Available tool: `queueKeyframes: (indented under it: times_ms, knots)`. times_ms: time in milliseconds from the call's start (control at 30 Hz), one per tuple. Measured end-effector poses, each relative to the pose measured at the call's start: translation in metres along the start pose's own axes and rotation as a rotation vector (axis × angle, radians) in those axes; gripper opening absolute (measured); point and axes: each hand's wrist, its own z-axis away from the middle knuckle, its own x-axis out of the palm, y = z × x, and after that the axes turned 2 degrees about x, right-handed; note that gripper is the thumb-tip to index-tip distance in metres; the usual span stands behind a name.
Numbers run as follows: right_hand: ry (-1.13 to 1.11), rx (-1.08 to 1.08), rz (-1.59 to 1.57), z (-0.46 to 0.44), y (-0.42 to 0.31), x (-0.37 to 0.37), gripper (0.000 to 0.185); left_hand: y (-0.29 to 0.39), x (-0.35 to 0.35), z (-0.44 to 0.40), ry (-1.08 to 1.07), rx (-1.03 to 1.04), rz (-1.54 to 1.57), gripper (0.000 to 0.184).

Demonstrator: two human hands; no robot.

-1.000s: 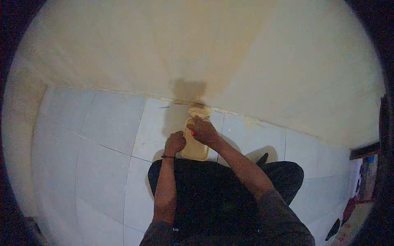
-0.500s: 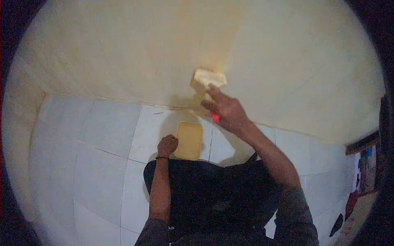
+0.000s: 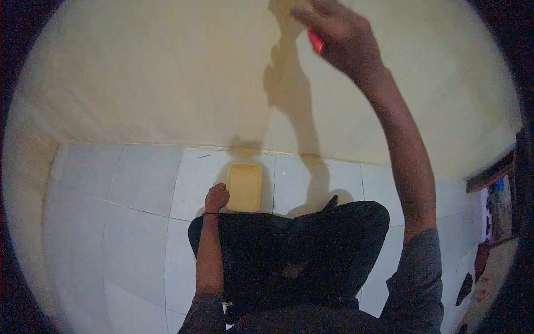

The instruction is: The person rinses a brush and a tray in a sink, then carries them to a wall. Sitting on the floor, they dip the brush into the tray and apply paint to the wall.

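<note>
My right hand (image 3: 345,36) is raised high against the cream wall, at the top edge of the view. Its fingers are closed round a wide paintbrush, whose red handle end (image 3: 316,42) pokes out below the palm. The brush's head is out of view above. Low down, my left hand (image 3: 217,197) is closed at the left edge of a shallow yellow tray (image 3: 245,187) and seems to grip its rim. That tray stands on the floor close to the wall, just in front of my legs. What lies inside it is hard to make out.
The cream wall (image 3: 167,83) meets a white tiled floor (image 3: 144,189) in front of me. My legs (image 3: 289,256) in dark trousers are folded below the tray. At the far right stands a dark-framed piece (image 3: 495,206) with several small items near it.
My right hand has moved up the wall with the paintbrush, from just above the floor to the top of the view. My left hand stays at the tray; the view has shifted slightly.
</note>
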Motion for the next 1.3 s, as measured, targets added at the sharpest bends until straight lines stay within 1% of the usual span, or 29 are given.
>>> queueKeyframes:
  times_ms: [33, 67, 133, 200, 233, 267, 300, 367, 433, 467, 533, 567, 600, 633, 767, 833, 867, 933, 967, 1033, 1067, 1133, 1167, 1200, 1233, 1267, 1300]
  knots:
    - [-0.141, 0.079, 0.018, 0.016, -0.004, 0.007, 0.029, 0.003, -0.002, 0.001, 0.002, 0.003, -0.003, 0.024]
    - [-0.008, -0.034, 0.004, 0.031, -0.005, 0.018, 0.023, 0.01, -0.008, 0.002, -0.024, -0.017, 0.005, 0.024]
    - [-0.039, -0.059, -0.048, 0.054, -0.027, 0.028, 0.023, 0.003, -0.004, 0.003, -0.054, -0.042, 0.013, 0.023]
    - [-0.083, -0.029, -0.103, 0.086, -0.053, 0.036, 0.021, -0.017, 0.013, 0.002, -0.027, 0.069, -0.039, 0.023]
    - [-0.121, -0.005, -0.15, 0.101, -0.066, 0.041, 0.026, -0.009, 0.005, 0.005, -0.032, 0.067, -0.044, 0.023]
    - [-0.16, 0.02, -0.195, 0.118, -0.081, 0.044, 0.03, 0.006, -0.01, 0.011, -0.035, 0.008, 0.007, 0.023]
    - [-0.186, 0.03, -0.234, 0.133, -0.094, 0.049, 0.03, 0.015, -0.017, 0.013, -0.038, -0.052, 0.059, 0.023]
    - [-0.212, 0.043, -0.274, 0.163, -0.116, 0.057, 0.031, 0.01, -0.013, 0.01, -0.061, -0.061, 0.039, 0.022]
    - [-0.331, 0.061, -0.33, 0.191, -0.138, 0.065, 0.03, 0.008, -0.012, 0.007, -0.084, -0.07, 0.019, 0.021]
    - [-0.332, 0.066, -0.333, 0.199, -0.15, 0.064, 0.03, 0.009, -0.012, 0.008, -0.081, -0.061, 0.011, 0.021]
    - [-0.69, 0.642, -0.704, 0.212, -0.173, 0.065, 0.029, 0.007, -0.01, 0.007, -0.082, -0.05, -0.003, 0.02]
    - [-0.691, 0.645, -0.716, 0.22, -0.165, 0.07, 0.029, 0.015, -0.017, 0.004, -0.074, -0.031, 0.001, 0.021]
    - [-0.725, 0.396, -0.625, 0.23, -0.162, 0.075, 0.027, 0.021, -0.021, 0.002, -0.073, -0.009, 0.01, 0.021]
    - [-0.75, 0.142, -0.514, 0.24, -0.177, 0.083, 0.026, 0.01, -0.018, 0.003, -0.077, -0.003, 0.018, 0.021]
    - [-0.688, 0.158, -0.542, 0.26, -0.197, 0.094, 0.022, 0.008, -0.013, 0.006, -0.127, -0.038, 0.107, 0.022]
    - [-0.992, 0.531, -0.812, 0.267, -0.197, 0.104, 0.025, 0.007, -0.013, 0.007, -0.124, -0.043, 0.138, 0.022]
    - [-0.99, 0.534, -0.812, 0.27, -0.196, 0.102, 0.025, 0.005, -0.012, 0.008, -0.114, -0.017, 0.138, 0.022]
    - [-0.743, 0.726, -0.761, 0.277, -0.189, 0.095, 0.024, 0.002, -0.012, 0.007, -0.105, 0.016, 0.135, 0.022]
    - [-0.742, 0.73, -0.759, 0.274, -0.187, 0.092, 0.024, -0.001, -0.01, 0.007, -0.092, 0.048, 0.079, 0.021]
    - [-0.609, 0.764, -0.605, 0.27, -0.176, 0.086, 0.023, -0.004, -0.003, 0.01, -0.082, 0.081, 0.027, 0.021]
    - [-0.613, 0.766, -0.603, 0.267, -0.169, 0.082, 0.023, -0.002, -0.004, 0.01, -0.093, 0.059, 0.047, 0.02]
    - [-0.729, 0.897, -0.413, 0.254, -0.154, 0.07, 0.019, 0.0, -0.003, 0.009, -0.106, 0.037, 0.064, 0.02]
    - [-0.704, 1.004, -0.435, 0.242, -0.148, 0.06, 0.021, 0.002, -0.003, 0.01, -0.114, 0.052, 0.061, 0.02]
    - [-0.706, 1.001, -0.439, 0.247, -0.144, 0.064, 0.021, 0.004, -0.004, 0.009, -0.118, 0.067, 0.058, 0.021]
    - [-0.573, 1.157, -0.483, 0.256, -0.139, 0.069, 0.022, 0.007, -0.003, 0.007, -0.116, 0.059, 0.059, 0.021]
    - [-0.438, 1.311, -0.526, 0.258, -0.135, 0.066, 0.022, 0.015, -0.005, 0.007, -0.173, 0.01, 0.075, 0.022]
    - [-0.36, 1.371, -0.64, 0.261, -0.13, 0.062, 0.021, 0.022, -0.006, 0.008, -0.227, -0.042, 0.092, 0.023]
